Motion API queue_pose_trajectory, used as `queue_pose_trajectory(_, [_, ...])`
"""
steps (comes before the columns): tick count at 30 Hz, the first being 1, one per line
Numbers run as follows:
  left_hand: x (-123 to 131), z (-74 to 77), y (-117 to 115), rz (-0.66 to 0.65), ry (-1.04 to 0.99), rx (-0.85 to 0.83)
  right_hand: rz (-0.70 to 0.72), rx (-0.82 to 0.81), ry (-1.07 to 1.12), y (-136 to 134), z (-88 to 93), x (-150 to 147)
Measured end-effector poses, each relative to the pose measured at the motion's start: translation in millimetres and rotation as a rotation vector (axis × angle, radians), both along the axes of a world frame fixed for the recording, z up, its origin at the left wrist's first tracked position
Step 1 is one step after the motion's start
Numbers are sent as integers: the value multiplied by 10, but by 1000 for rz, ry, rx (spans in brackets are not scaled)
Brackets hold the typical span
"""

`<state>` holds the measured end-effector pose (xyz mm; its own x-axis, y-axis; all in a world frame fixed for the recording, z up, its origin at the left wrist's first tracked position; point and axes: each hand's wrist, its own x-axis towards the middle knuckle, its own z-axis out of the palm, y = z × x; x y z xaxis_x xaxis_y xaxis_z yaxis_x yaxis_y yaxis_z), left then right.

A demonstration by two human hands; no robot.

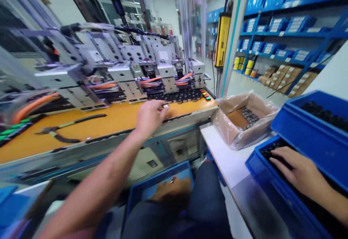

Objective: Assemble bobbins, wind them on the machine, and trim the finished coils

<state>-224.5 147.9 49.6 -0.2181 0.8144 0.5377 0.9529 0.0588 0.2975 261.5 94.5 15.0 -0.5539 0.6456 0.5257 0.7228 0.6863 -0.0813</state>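
My left hand is closed in a pinch over the orange work surface. Between its thumb and fingertips shows a small shiny metal piece. Just beyond it stands a row of small round black parts below the machine. My right hand reaches into the nearer blue bin, its thumb and fingers apart. Small black parts lie at its fingertips; whether it touches any of them is blurred.
Pliers lie on the work surface at left. A plastic-lined cardboard box holds small metal parts. Behind the right hand stands another blue bin of black parts. Machine fixtures line the back. A blue crate sits below.
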Motion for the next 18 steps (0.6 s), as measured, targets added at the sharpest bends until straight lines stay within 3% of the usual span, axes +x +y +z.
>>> queue_pose_trajectory(2, [-312,54,225,-7,-48,-53,-102,-185,-76,39,-28,88])
queue_pose_trajectory(4, [-470,24,424,-9,-105,-70,-214,-420,-225,37,-23,76])
queue_pose_trajectory(7, [-544,-68,600,15,-127,-52,-346,-660,-389,6,-18,-6])
queue_pose_trajectory(10, [-504,-58,574,72,-19,-37,-377,-719,-384,-34,-73,-3])
queue_pose_trajectory(12, [-354,18,519,88,98,-15,-382,-758,-375,-40,-147,53])
queue_pose_trajectory(14, [-49,113,530,54,182,11,-399,-781,-374,-34,-209,107])
queue_pose_trajectory(17, [673,227,754,-131,239,6,-415,-785,-378,-32,-216,137])
queue_pose_trajectory(18, [955,250,875,-267,257,-22,-406,-784,-374,-34,-199,138])
